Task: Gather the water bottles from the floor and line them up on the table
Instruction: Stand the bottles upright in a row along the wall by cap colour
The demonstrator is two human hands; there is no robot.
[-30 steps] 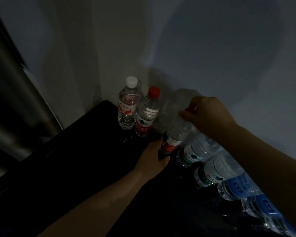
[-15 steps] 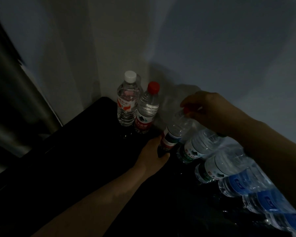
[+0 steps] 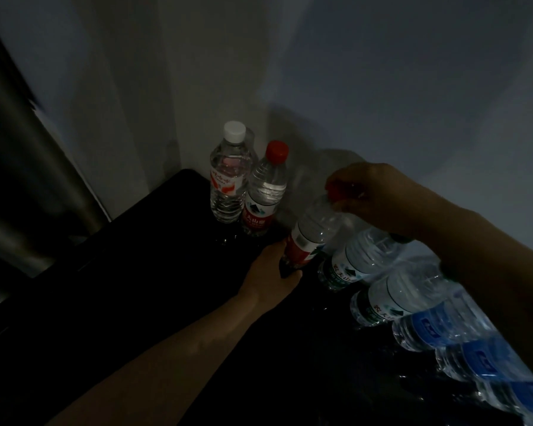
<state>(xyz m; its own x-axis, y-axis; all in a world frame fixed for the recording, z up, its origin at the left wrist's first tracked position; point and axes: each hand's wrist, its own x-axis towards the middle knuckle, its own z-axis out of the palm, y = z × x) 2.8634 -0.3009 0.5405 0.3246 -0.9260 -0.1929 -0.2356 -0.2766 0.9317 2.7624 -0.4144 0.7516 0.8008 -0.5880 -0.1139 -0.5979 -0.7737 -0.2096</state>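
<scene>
Water bottle (image 3: 310,235): tilted, we slot it beside the row (image 3: 379,299) on the counter (image 3: 136,287).
Left hand (image 3: 268,275): grips base, steadying.
Right hand (image 3: 379,195): pinches cap, steering.

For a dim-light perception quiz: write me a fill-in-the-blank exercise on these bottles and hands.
The corner bottle has a ____ cap.
The bottle beside it has a ____ cap.
The left hand grips the tilted bottle low down; the right hand grips its ____.
The bottles nearest the camera carry ____ labels.
Missing words: white; red; cap; blue.
</scene>
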